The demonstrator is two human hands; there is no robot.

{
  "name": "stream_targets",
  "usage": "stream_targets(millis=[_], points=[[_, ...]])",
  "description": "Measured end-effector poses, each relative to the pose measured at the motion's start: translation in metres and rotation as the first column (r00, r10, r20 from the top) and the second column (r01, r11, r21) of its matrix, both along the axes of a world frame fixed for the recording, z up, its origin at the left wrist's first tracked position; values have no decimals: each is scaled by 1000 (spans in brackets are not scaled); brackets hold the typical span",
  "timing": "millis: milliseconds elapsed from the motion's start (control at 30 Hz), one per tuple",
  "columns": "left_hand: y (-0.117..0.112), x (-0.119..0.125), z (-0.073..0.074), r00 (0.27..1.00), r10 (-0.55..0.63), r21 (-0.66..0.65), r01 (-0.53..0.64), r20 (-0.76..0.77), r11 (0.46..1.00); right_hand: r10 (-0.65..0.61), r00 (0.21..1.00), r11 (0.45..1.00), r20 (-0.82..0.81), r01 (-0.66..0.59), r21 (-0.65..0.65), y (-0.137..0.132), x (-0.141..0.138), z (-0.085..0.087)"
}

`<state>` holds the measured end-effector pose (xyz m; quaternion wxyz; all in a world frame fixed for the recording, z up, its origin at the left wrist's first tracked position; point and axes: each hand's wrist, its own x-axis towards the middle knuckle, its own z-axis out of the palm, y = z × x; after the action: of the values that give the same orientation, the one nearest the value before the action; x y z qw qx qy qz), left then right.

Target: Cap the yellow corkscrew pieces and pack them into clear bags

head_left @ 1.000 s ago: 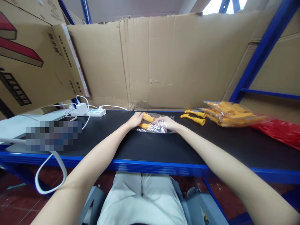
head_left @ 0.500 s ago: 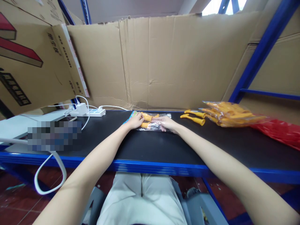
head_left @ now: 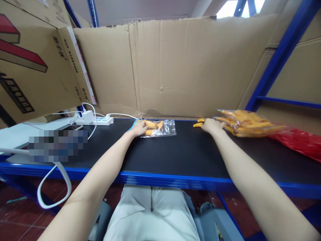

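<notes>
A clear plastic bag (head_left: 168,128) with a coloured header lies flat on the black tabletop, several yellow plastic pieces (head_left: 150,124) inside it. My left hand (head_left: 139,128) is closed on the header end of the bag, its fingers over the film. Further right, my right hand (head_left: 212,126) is over two loose yellow plastic pieces with hooked tips (head_left: 198,125), its fingers curled down around them. Only the tips stick out to the left of this hand; their wider ends are covered. How firmly it grips them is hidden.
Beyond my right hand lies a filled bag of yellow pieces (head_left: 248,123), beside a red plastic bag (head_left: 298,141). A white power strip (head_left: 101,120) with cables and a blurred-out object (head_left: 59,145) are on the left. Cardboard (head_left: 195,67) walls the back; a blue rail (head_left: 165,179) edges the front.
My right hand has let go of the clear bag and moved right onto the loose yellow pieces. The bag has shifted slightly left with my left hand.
</notes>
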<state>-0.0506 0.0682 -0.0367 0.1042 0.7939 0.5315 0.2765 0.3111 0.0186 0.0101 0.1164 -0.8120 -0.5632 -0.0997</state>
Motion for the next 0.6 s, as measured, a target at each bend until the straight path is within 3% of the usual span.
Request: stream_targets(millis=[100,167,267,433,600], points=[[2,-3,-1,1000,12,-7,-12,0,1000,-91,995,992,-44,86,-96,0,7,3],[3,-4,-1,1000,14,-7,-14,1,1000,-79,993,995,-85,73,-66,-2,4,7],[3,-4,-1,1000,10,0,-10,-9,1000,59,990,998,-126,-60,-1,-5,-5,12],[-1,-2,1,1000,10,1,-10,-29,1000,317,945,937,-83,-326,-125,-10,-17,11],[-3,-2,2,1000,13,-17,-13,-21,1000,349,937,912,-8,-342,-226,-14,-20,9]])
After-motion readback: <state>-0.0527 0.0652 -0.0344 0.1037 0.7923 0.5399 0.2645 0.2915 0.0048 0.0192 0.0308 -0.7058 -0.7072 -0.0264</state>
